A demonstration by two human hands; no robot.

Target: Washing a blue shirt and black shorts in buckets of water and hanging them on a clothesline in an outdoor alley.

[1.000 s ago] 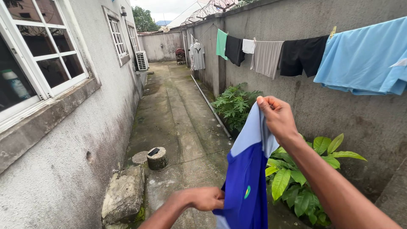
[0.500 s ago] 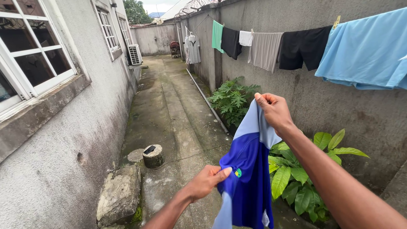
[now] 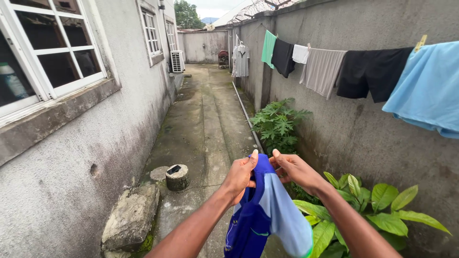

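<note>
Blue cloth bunched between both my hands: a royal-blue shirt [image 3: 256, 215] w/ a pale-blue sleeve panel, held up at chest level in front of me. My left hand [image 3: 240, 177] is closed on the top edge of the fabric, thumb up, fingers curled round the bunched part. My right hand [image 3: 291, 168] pinches the same top edge from the other side, thumb and forefinger nipped on the cloth, hands nearly touching. The rest of the shirt hangs down btwn my forearms, pale sleeve draped to the right, bottom cut off by the frame edge. Just beyond my right arm, broad green leaves of a low plant [image 3: 377, 217] at the foot of the grey wall [image 3: 363, 138]; a second, spikier-leaved plant [image 3: 279, 122] further along the same wall. Above, a clothesline w/ washing: a light-blue sheet-like piece [image 3: 428, 91] nearest, then a black garment [image 3: 370, 71], a grey one [image 3: 321, 69], small white, black, green pieces further off. Below left of my hands, a short concrete stump [image 3: 177, 177] w/ a dark flat object on top, and a rough stone block [image 3: 131, 217] against the house wall. Concrete path [image 3: 205, 119] runs ahead btwn house and boundary wall; white-framed window [image 3: 52, 52] on my left, an AC unit [image 3: 177, 61] further down.
</note>
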